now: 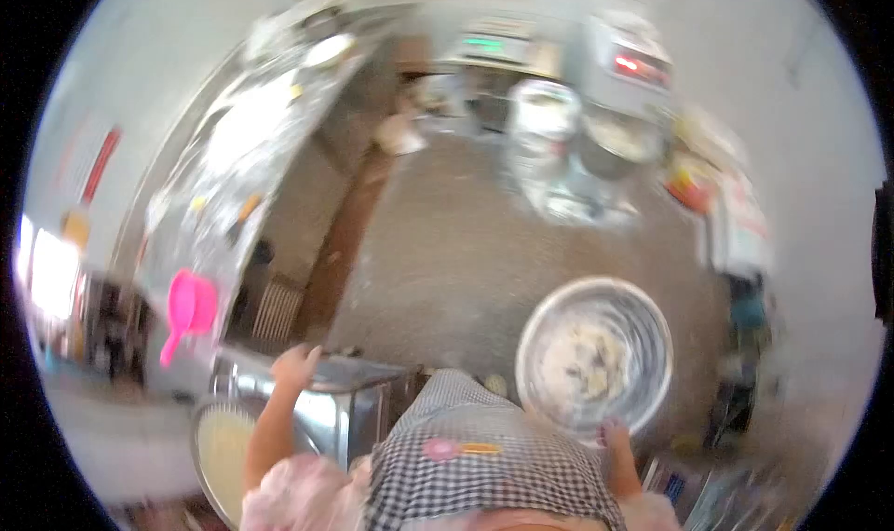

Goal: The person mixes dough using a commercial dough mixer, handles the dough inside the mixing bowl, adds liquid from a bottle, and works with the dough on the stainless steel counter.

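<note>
A large round basin (657, 340) with a pale rim sits at the lower right, holding whitish, floury-looking lumps and smears. My right hand (615, 430) is at its near rim, fingers closed on the edge. At the lower left my left hand (296, 366) reaches out with nothing in it, fingers apart though blurred. Below that hand is a shiny metal cabinet or stand (358, 377); whether they touch I cannot tell. Under my left forearm shows a round container (222, 456) with pale yellowish contents.
A pink dipper (191, 303) lies at the near end of a long, plastic-covered counter (209, 219) on the left. Along the far wall are a scale (494, 44) with green digits and a white machine (629, 61) with a metal bowl (619, 144). Bags (736, 210) stand by the right wall.
</note>
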`<state>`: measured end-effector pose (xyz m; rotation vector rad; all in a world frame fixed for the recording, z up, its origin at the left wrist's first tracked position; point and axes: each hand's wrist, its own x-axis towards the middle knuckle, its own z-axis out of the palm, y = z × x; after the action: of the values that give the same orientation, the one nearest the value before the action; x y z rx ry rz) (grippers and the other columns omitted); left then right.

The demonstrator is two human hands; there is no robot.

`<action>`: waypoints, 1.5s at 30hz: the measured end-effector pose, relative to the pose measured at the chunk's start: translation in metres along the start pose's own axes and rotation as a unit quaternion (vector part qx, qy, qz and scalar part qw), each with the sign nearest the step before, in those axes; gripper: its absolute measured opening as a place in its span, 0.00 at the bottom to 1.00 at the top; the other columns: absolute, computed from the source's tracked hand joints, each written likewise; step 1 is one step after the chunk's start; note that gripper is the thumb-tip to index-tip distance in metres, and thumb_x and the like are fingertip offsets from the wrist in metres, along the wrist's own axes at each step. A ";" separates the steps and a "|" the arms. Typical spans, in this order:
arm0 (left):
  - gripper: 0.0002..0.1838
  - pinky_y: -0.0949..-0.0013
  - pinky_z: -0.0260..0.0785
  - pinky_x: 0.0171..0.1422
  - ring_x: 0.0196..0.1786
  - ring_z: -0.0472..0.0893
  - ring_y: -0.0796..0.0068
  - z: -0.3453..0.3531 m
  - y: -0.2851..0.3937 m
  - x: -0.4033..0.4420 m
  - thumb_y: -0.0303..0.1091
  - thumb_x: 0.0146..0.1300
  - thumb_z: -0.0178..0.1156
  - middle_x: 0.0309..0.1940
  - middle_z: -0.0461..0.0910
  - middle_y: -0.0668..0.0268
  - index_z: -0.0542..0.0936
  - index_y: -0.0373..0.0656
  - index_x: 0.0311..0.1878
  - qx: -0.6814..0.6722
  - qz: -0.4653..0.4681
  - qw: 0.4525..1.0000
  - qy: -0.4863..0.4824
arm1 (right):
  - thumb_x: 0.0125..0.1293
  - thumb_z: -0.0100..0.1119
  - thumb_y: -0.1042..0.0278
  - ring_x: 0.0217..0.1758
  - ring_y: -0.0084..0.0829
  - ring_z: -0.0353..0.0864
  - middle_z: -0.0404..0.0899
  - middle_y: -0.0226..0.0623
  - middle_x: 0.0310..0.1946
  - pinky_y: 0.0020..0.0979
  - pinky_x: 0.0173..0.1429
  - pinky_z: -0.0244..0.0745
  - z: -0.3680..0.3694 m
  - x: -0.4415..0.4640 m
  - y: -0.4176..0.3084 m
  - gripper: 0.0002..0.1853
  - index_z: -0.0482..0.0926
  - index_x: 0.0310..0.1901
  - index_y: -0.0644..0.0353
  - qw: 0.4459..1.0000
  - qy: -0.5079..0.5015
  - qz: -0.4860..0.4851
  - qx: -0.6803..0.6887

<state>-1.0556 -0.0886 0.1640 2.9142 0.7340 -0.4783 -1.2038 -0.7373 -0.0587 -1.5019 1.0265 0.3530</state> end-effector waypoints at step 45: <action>0.25 0.60 0.66 0.44 0.40 0.73 0.57 -0.112 0.561 0.432 0.28 0.44 0.59 0.36 0.71 0.59 0.71 0.47 0.50 0.008 0.705 0.709 -0.024 | 0.64 0.41 0.47 0.29 0.29 0.76 0.74 0.37 0.36 0.27 0.28 0.73 0.357 0.249 -0.661 0.24 0.68 0.47 0.61 0.911 -0.386 -0.139 -0.042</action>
<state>-0.3965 -0.3705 0.1401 2.4351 -1.4580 -0.2915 -0.4437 -0.5836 0.1023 -1.3709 0.1662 0.7181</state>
